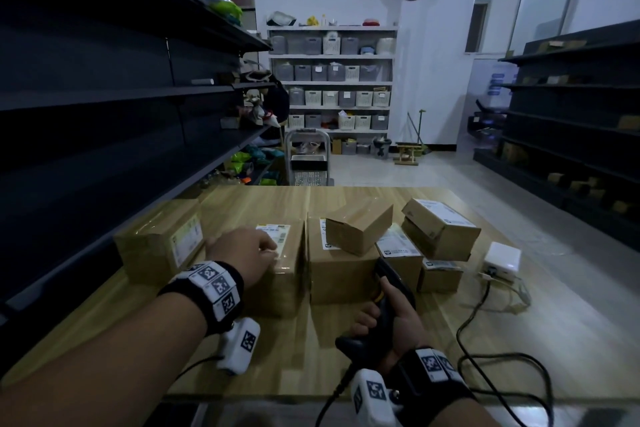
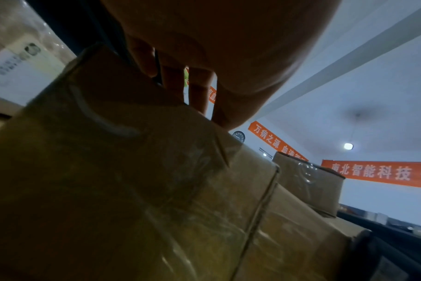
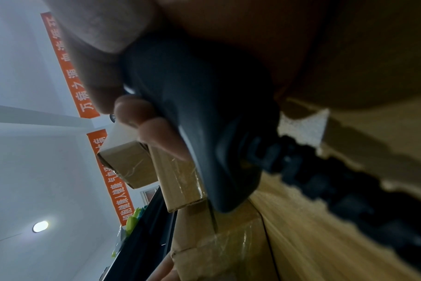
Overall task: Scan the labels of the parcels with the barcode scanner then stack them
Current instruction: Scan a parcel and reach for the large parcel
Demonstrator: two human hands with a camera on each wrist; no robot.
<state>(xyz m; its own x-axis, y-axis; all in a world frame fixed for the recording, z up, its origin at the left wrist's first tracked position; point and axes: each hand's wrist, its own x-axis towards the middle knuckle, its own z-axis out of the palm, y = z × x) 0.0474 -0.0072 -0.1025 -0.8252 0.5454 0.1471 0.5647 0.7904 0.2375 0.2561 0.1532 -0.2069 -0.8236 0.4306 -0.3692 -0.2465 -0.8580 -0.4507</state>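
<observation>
Several taped cardboard parcels with white labels sit on the wooden table (image 1: 346, 371). My left hand (image 1: 263, 251) rests on top of the near-left parcel (image 1: 284, 288), beside its label (image 1: 277, 232). In the left wrist view its fingers (image 2: 197, 91) and thumb touch that parcel's (image 2: 132, 190) top edge. My right hand (image 1: 384, 312) grips the black barcode scanner (image 1: 389, 282) by its handle, nose pointing at the middle parcel (image 1: 339, 270). In the right wrist view the fingers (image 3: 156, 131) are wrapped round the scanner (image 3: 192, 114).
Another parcel (image 1: 159, 243) lies at the far left. A small box (image 1: 360, 229) lies tilted on the middle parcel, and a stack of parcels (image 1: 440, 229) is at the right. A white device (image 1: 502, 258) and black cables (image 1: 478, 319) lie at the right. Dark shelving (image 1: 104, 97) runs along the left.
</observation>
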